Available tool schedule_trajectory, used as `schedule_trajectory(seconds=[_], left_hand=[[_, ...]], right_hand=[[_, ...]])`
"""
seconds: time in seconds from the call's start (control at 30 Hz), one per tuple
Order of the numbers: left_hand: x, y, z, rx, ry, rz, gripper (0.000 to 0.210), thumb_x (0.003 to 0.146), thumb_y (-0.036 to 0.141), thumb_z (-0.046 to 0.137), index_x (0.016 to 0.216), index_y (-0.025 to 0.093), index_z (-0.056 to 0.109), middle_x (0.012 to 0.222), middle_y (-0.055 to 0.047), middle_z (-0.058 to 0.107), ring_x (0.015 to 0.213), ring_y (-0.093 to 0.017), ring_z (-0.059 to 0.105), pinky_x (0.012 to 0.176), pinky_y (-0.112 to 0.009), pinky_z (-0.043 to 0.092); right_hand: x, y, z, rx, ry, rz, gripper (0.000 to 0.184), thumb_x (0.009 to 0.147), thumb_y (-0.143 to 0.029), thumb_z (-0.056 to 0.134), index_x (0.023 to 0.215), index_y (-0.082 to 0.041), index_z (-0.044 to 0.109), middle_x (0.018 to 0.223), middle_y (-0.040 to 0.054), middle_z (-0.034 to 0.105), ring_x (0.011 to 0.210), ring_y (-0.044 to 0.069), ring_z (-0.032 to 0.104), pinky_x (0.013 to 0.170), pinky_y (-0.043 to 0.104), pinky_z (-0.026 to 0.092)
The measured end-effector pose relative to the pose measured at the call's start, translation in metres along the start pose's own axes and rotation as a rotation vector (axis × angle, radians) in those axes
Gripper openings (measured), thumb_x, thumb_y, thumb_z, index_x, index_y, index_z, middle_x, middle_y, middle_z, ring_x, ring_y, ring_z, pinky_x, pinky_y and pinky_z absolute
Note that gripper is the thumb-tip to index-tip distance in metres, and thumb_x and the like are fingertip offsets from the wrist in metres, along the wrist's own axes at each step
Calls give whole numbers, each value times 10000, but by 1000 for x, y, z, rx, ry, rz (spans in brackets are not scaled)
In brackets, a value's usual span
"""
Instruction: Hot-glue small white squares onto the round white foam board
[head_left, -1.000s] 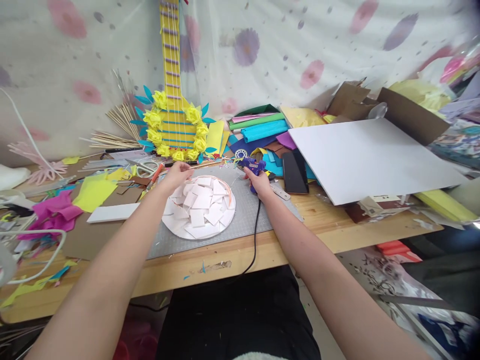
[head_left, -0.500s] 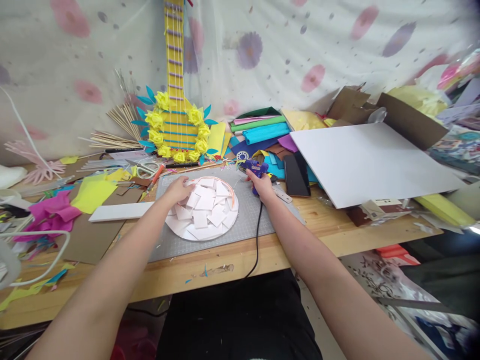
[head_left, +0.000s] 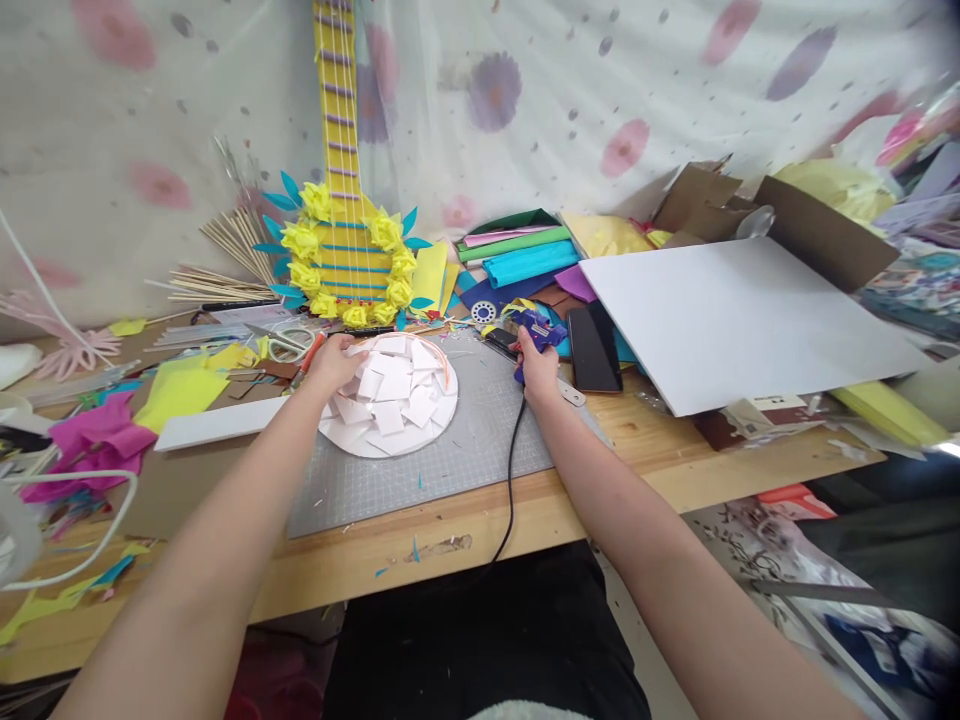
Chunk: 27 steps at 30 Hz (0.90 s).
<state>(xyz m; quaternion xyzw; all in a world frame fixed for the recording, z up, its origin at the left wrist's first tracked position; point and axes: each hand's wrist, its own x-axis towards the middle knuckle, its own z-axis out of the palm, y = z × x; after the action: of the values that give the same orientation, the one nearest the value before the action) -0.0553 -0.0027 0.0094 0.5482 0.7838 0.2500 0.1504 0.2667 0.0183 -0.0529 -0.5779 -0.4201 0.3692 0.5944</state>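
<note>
My right hand [head_left: 537, 366] is closed around a blue glue gun [head_left: 541, 328], whose black cord [head_left: 511, 480] runs down over the table's front edge. The gun is to the right of a round white board [head_left: 397, 440] and apart from it. Overlapping white foam-board squares [head_left: 391, 380] cover much of that board, and an orange line curves along its far right rim. At the board's far left rim, my left hand [head_left: 336, 362] grips the edge, its fingertips partly hidden. Under the board lies a grey cutting mat [head_left: 480, 440].
Behind stands a yellow paper guitar [head_left: 352, 245] trimmed with roses. A phone [head_left: 592, 350] and a large white board [head_left: 750, 320] lie to the right. At left are scissors [head_left: 289, 345], a white strip [head_left: 217, 425] and magenta crepe paper [head_left: 97, 440].
The round board has shifted left and slightly away from me with my left hand on it. My right hand has moved the glue gun a little to the right, away from the board.
</note>
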Motion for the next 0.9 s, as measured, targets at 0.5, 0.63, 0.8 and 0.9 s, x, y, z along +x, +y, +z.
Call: schedule_trajectory(seconds=[0.5, 0.63, 0.8, 0.9], left_hand=[[-12, 21, -7, -36, 156, -25, 163, 739, 278, 651, 876, 192, 672, 903, -53, 720, 863, -224, 659, 796, -324, 506], [-15, 37, 2, -96, 22, 37, 146, 727, 317, 676, 823, 212, 712, 812, -34, 736, 810, -217, 668, 751, -304, 501], [-23, 53, 21, -109, -8, 169, 169, 814, 273, 559, 888, 184, 681, 886, -62, 719, 858, -208, 659, 802, -307, 487], [-31, 59, 30, 33, 76, 229, 199, 888, 266, 452, 925, 160, 617, 1005, -127, 681, 978, -253, 622, 866, -362, 464]], right_hand=[[-28, -14, 7, -468, -228, -104, 327, 709, -478, 716, 896, -214, 669, 852, 86, 705, 893, 267, 663, 790, 356, 472], [-25, -14, 7, -458, -182, -76, 336, 742, -486, 677, 914, -198, 665, 842, 84, 703, 873, 267, 664, 775, 360, 482], [-23, -11, 3, -383, -262, -38, 338, 714, -471, 691, 893, -184, 667, 758, 43, 688, 796, 230, 662, 734, 333, 499], [-25, -13, 1, -384, -340, -129, 403, 693, -442, 718, 1007, -193, 672, 913, 51, 719, 898, 238, 660, 816, 355, 492]])
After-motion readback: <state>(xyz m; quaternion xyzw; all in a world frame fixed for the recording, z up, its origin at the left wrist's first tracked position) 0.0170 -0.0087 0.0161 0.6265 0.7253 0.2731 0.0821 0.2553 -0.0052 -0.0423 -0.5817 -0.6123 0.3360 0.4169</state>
